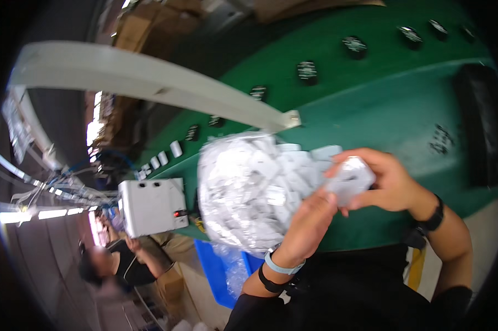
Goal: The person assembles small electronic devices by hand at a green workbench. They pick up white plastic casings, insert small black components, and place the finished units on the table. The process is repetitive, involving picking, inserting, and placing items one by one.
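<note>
Between my two hands is a small, pale plastic cover [351, 179] with cut corners; its surface shines and blurs a little. My right hand [389, 179] closes round its far and right sides with bent fingers. From the near left, my left hand [313, 219] pinches its lower left edge with the fingertips. Just left of the hands, a clear plastic bag [227, 187] bulges with many similar white pieces, some spilling toward my fingers. One loose white piece [326, 153] lies by the bag's right side, close to my right fingertips.
Black parts with silvery tops [307, 71] stand in a row along the green surface [370, 116]; white pieces [175, 149] continue it leftward. A pale bar [166, 85] crosses overhead. Around are a white box [152, 207], blue bin [218, 281], black block [477, 127] and another person [130, 259].
</note>
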`<state>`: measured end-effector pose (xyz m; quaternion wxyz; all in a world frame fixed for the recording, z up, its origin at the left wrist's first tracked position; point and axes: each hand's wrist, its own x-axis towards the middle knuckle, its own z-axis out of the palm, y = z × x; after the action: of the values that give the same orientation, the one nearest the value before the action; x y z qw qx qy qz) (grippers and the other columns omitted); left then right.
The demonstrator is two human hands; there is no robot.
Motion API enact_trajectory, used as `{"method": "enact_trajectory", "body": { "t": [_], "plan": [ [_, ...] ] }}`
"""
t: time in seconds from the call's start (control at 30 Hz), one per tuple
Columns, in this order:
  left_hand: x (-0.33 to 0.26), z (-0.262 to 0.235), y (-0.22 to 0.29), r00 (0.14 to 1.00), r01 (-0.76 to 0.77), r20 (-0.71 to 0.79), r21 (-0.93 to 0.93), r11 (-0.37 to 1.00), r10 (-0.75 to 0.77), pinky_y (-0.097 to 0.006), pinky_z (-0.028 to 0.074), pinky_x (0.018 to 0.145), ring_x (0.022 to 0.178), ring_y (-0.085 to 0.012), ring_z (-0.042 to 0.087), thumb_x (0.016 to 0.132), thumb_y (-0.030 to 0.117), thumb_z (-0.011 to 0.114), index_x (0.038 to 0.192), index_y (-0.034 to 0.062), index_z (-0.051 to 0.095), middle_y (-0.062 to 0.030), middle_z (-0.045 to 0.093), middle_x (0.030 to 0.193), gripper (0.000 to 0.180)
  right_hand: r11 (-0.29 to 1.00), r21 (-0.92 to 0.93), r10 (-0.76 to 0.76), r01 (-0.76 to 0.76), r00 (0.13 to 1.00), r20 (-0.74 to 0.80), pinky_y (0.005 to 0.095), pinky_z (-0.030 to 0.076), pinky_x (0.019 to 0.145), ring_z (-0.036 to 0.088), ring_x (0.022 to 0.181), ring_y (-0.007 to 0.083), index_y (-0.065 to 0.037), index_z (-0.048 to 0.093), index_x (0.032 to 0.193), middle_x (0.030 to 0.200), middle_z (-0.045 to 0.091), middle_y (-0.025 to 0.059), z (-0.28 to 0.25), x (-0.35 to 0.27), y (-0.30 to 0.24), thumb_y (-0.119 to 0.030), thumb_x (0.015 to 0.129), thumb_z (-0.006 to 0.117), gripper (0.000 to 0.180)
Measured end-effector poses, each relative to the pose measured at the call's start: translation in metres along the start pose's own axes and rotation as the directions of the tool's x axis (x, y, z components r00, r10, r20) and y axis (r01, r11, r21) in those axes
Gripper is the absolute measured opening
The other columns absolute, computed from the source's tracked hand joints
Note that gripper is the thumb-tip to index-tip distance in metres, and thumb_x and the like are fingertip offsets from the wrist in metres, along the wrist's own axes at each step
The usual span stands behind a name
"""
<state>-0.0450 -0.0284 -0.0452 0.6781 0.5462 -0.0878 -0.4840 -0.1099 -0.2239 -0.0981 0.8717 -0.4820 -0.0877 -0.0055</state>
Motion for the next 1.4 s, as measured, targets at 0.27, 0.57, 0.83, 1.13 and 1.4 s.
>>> {"method": "enact_trajectory", "body": {
  "t": [0.27, 0.57, 0.83, 1.13, 1.4],
  "plan": [
    [0.036, -0.203, 0.172, 0.617, 0.037, -0.268, 0.949, 0.313, 0.740, -0.023, 0.041, 0.065, 0.077, -0.0082, 0.055, 0.091, 0.015, 0.066, 0.109, -0.0016, 0.063, -0.0040, 0.065, 0.094, 0.025, 0.985, 0.073, -0.136, 0.159, 0.959, -0.247, 0.0428, 0.056, 0.089, 0.067, 0.106, 0.0263, 0.005, 0.028, 0.151, 0.122, 0.063, 0.0158, -0.027, -0.002, -0.005, -0.035, 0.088, 0.075, 0.088],
    [0.099, -0.468, 0.174, 0.786, 0.420, -0.327, 0.905, -0.066, 0.525, -0.044, 0.050, 0.094, 0.107, -0.0425, 0.063, 0.077, 0.029, 0.081, 0.127, -0.0054, 0.047, -0.0256, 0.064, 0.115, 0.070, 0.982, 0.073, -0.143, 0.171, 0.946, -0.292, 0.0410, 0.056, 0.088, 0.068, 0.103, 0.0261, 0.005, 0.027, 0.151, 0.120, 0.062, 0.0139, -0.038, 0.003, -0.006, -0.039, 0.087, 0.076, 0.092],
    [0.021, -0.335, 0.197, 0.499, -0.133, -0.348, 0.874, 0.467, 0.793, -0.027, 0.052, 0.079, 0.091, -0.0155, 0.061, 0.093, 0.009, 0.067, 0.130, 0.0014, 0.046, -0.0128, 0.063, 0.114, 0.043, 0.969, 0.167, -0.131, 0.184, 0.949, -0.287, 0.0381, 0.055, 0.091, 0.068, 0.103, 0.0252, -0.001, 0.036, 0.147, 0.118, 0.063, 0.0140, -0.035, 0.004, -0.010, -0.036, 0.082, 0.081, 0.087],
    [-0.027, -0.103, 0.100, 0.690, -0.594, -0.179, 0.414, 0.690, 0.701, -0.042, 0.052, 0.099, 0.111, -0.0270, 0.062, 0.079, 0.019, 0.080, 0.133, -0.0091, 0.049, -0.0138, 0.058, 0.123, 0.068, 0.964, 0.212, -0.136, 0.163, 0.981, -0.139, 0.0377, 0.054, 0.096, 0.066, 0.112, 0.0275, -0.002, 0.043, 0.141, 0.124, 0.062, 0.0182, -0.033, 0.000, -0.005, -0.008, 0.083, 0.078, 0.068],
    [0.035, 0.020, 0.060, 0.908, -0.381, 0.072, 0.549, 0.744, 0.413, -0.031, 0.051, 0.095, 0.108, -0.0194, 0.064, 0.082, -0.010, 0.070, 0.128, -0.0076, 0.054, -0.0114, 0.063, 0.115, 0.049, 0.971, 0.161, -0.153, 0.177, 0.976, -0.153, 0.0338, 0.053, 0.097, 0.062, 0.113, 0.0196, 0.001, 0.049, 0.137, 0.125, 0.062, 0.0140, -0.028, -0.002, -0.007, -0.004, 0.084, 0.077, 0.060]
  ]
}}
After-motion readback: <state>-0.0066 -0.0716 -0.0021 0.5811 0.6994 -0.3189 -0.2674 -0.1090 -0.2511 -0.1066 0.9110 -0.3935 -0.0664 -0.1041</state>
